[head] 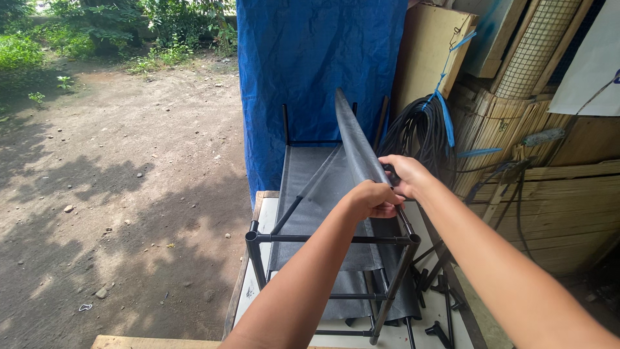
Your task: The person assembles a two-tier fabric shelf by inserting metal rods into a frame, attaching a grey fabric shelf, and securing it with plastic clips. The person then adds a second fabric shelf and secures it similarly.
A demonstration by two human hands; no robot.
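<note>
A black tube-frame rack (333,239) with grey fabric shelves stands on a white tabletop (261,271). One grey fabric panel (352,139) rises at an angle from the rack's right side toward the blue tarp. My left hand (371,199) is closed on the lower edge of this panel. My right hand (402,176) grips the same panel just beyond, near the rack's right rail. Both forearms reach in from the lower right.
A blue tarp (303,71) hangs behind the rack. Coiled black cable (420,132) hangs at right against bamboo and wood boards (555,187). Loose black rack parts (439,291) lie at the table's right. Bare dirt ground (116,181) spreads to the left.
</note>
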